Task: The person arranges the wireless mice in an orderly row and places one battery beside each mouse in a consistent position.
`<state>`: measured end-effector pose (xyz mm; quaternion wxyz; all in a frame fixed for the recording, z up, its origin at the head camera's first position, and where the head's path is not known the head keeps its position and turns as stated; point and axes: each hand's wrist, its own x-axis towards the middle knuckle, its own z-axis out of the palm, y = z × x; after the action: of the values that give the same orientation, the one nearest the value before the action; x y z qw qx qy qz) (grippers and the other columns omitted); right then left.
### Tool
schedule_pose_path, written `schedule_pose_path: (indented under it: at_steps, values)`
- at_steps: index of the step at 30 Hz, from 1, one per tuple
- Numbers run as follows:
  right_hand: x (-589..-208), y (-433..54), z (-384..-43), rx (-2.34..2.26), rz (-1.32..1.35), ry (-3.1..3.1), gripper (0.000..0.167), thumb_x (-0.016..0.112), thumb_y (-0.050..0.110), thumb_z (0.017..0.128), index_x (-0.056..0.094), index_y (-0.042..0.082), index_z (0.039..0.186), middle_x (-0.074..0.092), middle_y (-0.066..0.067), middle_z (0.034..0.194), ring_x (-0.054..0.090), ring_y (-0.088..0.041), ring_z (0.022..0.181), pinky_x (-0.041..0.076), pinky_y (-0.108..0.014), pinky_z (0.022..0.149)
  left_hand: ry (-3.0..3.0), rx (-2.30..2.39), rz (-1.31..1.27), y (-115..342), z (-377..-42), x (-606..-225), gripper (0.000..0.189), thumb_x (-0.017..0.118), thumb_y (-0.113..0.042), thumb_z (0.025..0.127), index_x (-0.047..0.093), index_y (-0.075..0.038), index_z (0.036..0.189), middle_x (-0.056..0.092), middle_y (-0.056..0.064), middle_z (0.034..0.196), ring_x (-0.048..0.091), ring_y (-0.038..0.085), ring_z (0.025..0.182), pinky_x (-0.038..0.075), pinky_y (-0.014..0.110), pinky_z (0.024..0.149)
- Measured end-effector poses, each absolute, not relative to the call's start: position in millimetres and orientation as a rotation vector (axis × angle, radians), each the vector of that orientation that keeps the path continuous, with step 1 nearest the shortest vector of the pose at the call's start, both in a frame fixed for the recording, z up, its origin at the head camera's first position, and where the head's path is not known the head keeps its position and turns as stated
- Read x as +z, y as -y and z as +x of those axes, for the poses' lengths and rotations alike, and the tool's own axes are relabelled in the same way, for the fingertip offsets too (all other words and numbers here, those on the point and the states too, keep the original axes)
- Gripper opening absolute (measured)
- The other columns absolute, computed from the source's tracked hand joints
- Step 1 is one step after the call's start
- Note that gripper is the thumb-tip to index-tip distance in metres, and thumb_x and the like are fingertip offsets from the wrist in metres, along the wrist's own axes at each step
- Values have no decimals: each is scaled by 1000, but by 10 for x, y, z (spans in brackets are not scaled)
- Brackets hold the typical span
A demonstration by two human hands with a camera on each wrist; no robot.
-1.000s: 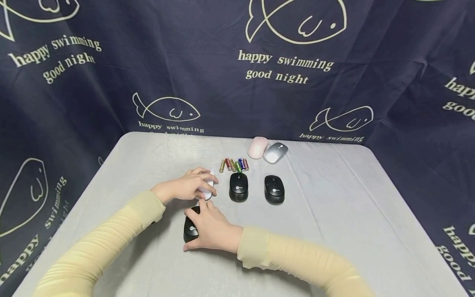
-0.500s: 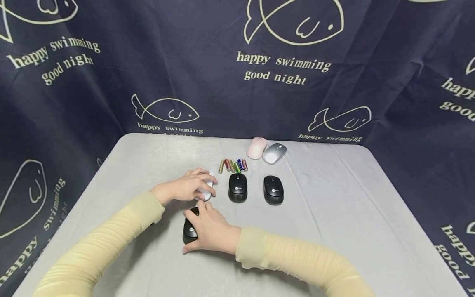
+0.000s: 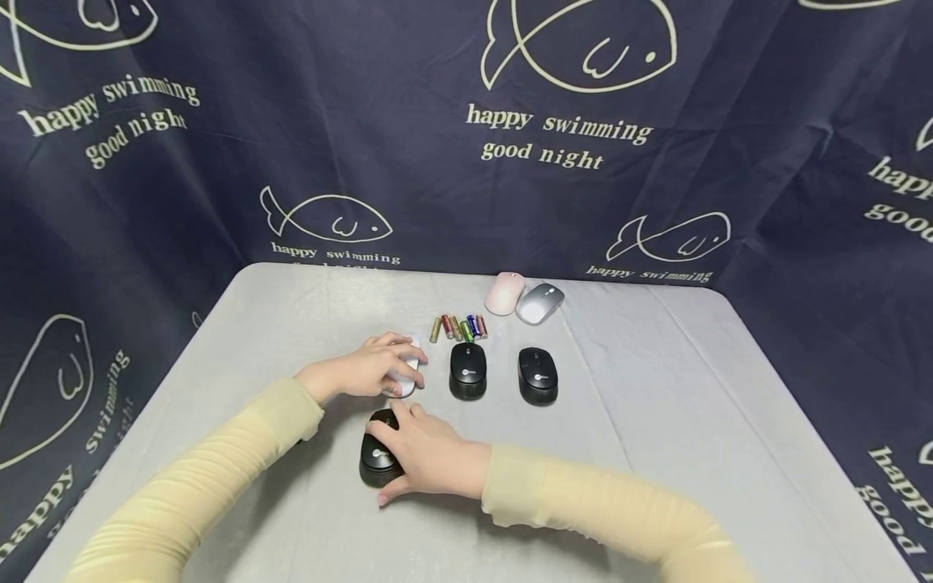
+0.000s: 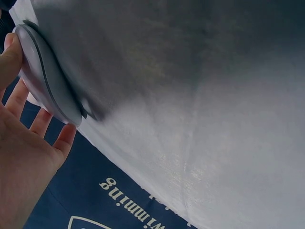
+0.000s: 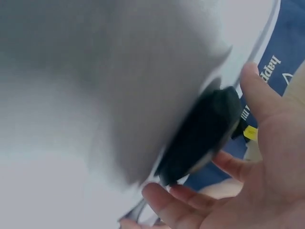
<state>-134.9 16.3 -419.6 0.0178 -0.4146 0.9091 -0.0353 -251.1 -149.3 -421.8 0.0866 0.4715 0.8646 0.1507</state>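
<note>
My left hand point(image 3: 372, 368) grips a white computer mouse point(image 3: 410, 377) on the table, its thumb on one side and its fingers on the other. In the left wrist view, the mouse point(image 4: 47, 74) shows its pale side with a dark seam. Just in front of it, nearer to me, a black mouse point(image 3: 377, 453) rests on the cloth. Beside it, my right hand point(image 3: 430, 449) has its fingers spread. From the right wrist view, its thumb stands apart from the black mouse point(image 5: 202, 133), and its fingertips lie right at the mouse's far edge.
Two more black mice point(image 3: 468, 371) point(image 3: 538, 376) sit to the right. Several coloured batteries point(image 3: 457, 327) lie behind them in a row. A pink mouse point(image 3: 504, 293) and a grey mouse point(image 3: 540, 304) are near the table's back edge, before a dark blue curtain point(image 3: 437, 162).
My right hand has shifted slightly right and loosened from the black mouse, its thumb moving off, so more of the mouse shows. The left hand has stayed on the white mouse.
</note>
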Motion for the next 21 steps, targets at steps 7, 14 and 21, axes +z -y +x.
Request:
schedule_pose_path:
  at_steps: [7,14,21]
  values:
    - [-4020,-332,-1419,-16,-1313,-2799,82,69,68,65,47,23,129,53,-11,121,56,-24,96,54,-31,69,-2583,451,1392,1488,-2522,-4242,29,70,-23,76,70,-28,106,53,3,134,31,39,132,26,64,102]
    - [-3874,-500,-1538,86,-1351,-2779,77,67,68,67,50,24,128,53,-6,122,55,-20,90,51,-32,73,-2596,443,1366,1492,-2527,-4253,34,71,-20,76,71,-25,110,53,2,135,31,37,133,25,63,104]
    - [-3714,-688,-1654,118,-1423,-2770,73,67,65,70,51,24,128,53,-6,127,56,-22,99,49,-37,80,-2601,439,1385,1500,-2537,-4271,34,71,-21,75,71,-29,107,54,2,133,32,37,132,27,62,103]
